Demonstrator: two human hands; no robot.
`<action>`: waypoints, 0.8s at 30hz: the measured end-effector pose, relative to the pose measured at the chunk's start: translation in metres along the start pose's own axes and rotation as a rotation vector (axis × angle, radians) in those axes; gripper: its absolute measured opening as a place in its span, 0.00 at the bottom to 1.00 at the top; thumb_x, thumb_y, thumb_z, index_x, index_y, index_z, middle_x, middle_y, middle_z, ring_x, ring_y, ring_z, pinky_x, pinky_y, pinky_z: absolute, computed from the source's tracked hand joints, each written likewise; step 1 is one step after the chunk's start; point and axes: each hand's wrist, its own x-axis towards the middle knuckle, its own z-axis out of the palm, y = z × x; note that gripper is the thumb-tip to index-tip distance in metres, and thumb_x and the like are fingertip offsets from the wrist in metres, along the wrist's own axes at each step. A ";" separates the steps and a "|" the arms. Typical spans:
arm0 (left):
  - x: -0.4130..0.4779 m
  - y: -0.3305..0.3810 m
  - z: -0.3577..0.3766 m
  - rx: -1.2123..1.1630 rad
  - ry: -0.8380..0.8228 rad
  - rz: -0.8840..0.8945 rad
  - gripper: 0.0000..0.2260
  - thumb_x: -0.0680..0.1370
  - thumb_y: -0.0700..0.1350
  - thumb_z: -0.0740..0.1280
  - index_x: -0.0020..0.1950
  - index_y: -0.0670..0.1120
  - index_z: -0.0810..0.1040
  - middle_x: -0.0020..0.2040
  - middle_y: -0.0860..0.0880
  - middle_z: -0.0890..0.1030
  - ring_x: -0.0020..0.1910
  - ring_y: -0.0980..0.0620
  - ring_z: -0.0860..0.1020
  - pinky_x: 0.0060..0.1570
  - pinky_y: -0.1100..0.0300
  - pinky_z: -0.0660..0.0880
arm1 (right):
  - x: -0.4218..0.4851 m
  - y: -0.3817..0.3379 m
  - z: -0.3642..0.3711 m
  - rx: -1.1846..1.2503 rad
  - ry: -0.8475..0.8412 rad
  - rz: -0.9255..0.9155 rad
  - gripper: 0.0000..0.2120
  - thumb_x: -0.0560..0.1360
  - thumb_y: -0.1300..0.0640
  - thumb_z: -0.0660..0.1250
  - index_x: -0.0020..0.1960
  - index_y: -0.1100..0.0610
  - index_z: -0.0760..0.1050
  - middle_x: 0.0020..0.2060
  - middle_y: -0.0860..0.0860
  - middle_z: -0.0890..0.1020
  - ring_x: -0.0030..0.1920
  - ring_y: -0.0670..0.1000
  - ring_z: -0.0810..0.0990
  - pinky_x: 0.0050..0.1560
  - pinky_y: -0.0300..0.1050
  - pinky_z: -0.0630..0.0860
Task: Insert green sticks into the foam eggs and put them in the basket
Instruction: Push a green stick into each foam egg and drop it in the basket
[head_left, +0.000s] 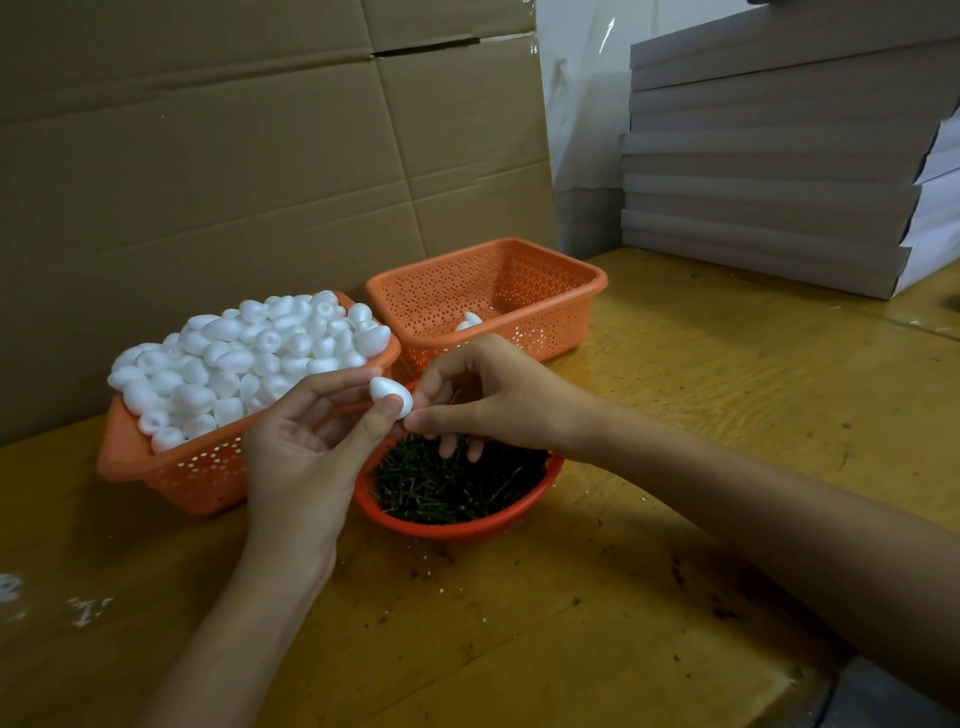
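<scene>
Left hand (296, 457) grips a foam egg (390, 397) over the bowl (457, 527) of green sticks (447, 488); right hand (483, 400) pinches its end (a stick there perhaps, hidden). Early days: a lone egg (470, 321) in the far basket (571, 270), the near basket (171, 467) heaped.

Figure: A scuffed yellow wooden table (727, 364) is backed by flattened brown cardboard (208, 156); grey flat boxes (779, 156) are stacked rear right, beside a white wall (576, 119).
</scene>
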 end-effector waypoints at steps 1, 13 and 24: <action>0.000 -0.001 0.000 0.001 -0.002 0.005 0.10 0.71 0.43 0.79 0.50 0.53 0.88 0.51 0.46 0.89 0.51 0.48 0.89 0.49 0.60 0.84 | 0.000 0.000 0.000 -0.003 0.000 -0.002 0.07 0.79 0.60 0.74 0.52 0.64 0.83 0.42 0.56 0.87 0.39 0.54 0.87 0.34 0.42 0.82; -0.007 -0.007 0.003 0.345 -0.260 0.097 0.33 0.79 0.48 0.72 0.83 0.59 0.65 0.75 0.58 0.77 0.67 0.58 0.81 0.61 0.62 0.80 | 0.004 0.002 -0.014 -0.019 0.058 0.007 0.06 0.79 0.60 0.74 0.51 0.63 0.83 0.40 0.57 0.86 0.41 0.59 0.87 0.38 0.46 0.83; -0.013 -0.007 0.006 0.707 -0.384 0.198 0.27 0.84 0.61 0.60 0.83 0.64 0.61 0.76 0.67 0.68 0.74 0.63 0.71 0.62 0.62 0.78 | 0.007 0.007 -0.021 -0.062 0.003 -0.011 0.04 0.79 0.59 0.73 0.51 0.60 0.84 0.41 0.57 0.86 0.41 0.58 0.87 0.41 0.48 0.85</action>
